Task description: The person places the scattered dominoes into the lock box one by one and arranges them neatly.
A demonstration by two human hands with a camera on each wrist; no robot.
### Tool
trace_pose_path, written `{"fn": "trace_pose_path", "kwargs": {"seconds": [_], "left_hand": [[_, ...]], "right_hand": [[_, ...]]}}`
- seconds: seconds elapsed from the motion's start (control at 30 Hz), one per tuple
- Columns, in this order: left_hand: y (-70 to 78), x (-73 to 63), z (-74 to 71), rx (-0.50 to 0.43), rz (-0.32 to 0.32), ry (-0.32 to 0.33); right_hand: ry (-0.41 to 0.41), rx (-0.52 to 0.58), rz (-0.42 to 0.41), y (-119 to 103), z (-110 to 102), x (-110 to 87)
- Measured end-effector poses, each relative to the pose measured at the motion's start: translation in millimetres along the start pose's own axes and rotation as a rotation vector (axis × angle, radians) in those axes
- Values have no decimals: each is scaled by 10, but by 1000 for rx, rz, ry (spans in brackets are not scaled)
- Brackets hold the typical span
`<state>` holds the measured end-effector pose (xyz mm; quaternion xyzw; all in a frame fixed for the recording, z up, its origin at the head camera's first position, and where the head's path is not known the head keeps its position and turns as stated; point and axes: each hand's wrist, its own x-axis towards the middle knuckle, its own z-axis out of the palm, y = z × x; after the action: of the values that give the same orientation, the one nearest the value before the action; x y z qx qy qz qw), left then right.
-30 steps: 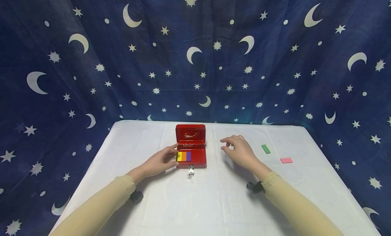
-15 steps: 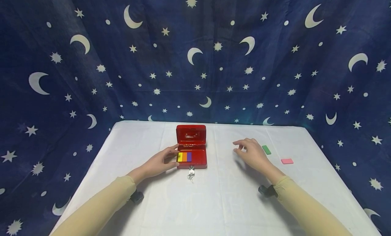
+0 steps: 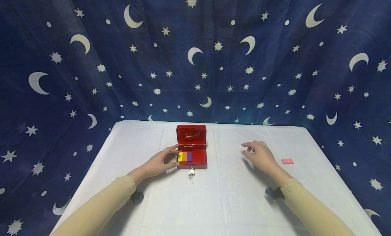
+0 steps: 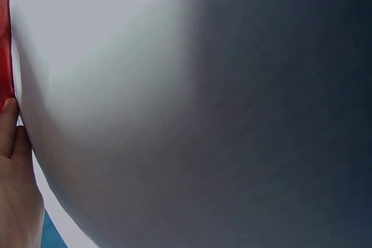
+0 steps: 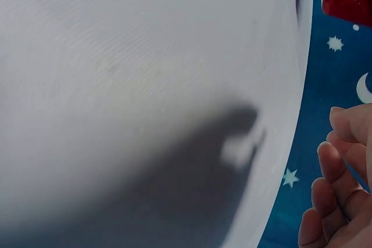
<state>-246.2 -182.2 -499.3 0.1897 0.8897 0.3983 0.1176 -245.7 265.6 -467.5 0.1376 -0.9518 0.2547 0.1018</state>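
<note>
A red metal cash box [image 3: 199, 157] sits with its lid [image 3: 191, 134] raised at the middle of the table. Yellow [image 3: 180, 157], orange [image 3: 184, 157] and purple [image 3: 189, 157] flat blocks lie side by side in its left part. My left hand [image 3: 157, 163] touches the box's left side, fingertips at the rim and thumb near the front corner. To the right of the box, my right hand [image 3: 259, 155] hovers over the cloth, its fingers loosely bent and nothing between them. A pink block [image 3: 287, 161] lies beyond it on the right; a green block is hidden behind this hand.
A small lock with keys [image 3: 191, 175] hangs at the front of the box. The table [image 3: 226, 202] wears a white cloth. Behind and beside it hangs a dark blue curtain [image 3: 171, 56] with moons and stars.
My right hand has moved right, away from the box, and now covers the green block from view. The left hand and the box have stayed put.
</note>
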Motion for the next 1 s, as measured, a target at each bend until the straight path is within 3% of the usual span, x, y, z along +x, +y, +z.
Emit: {"fn": "trace_pose_path", "kwargs": {"seconds": [1.0], "left_hand": [[3,-5,-9,7,15,-7]], "right_hand": [[-13,-50,70,328,-173,-152]]}}
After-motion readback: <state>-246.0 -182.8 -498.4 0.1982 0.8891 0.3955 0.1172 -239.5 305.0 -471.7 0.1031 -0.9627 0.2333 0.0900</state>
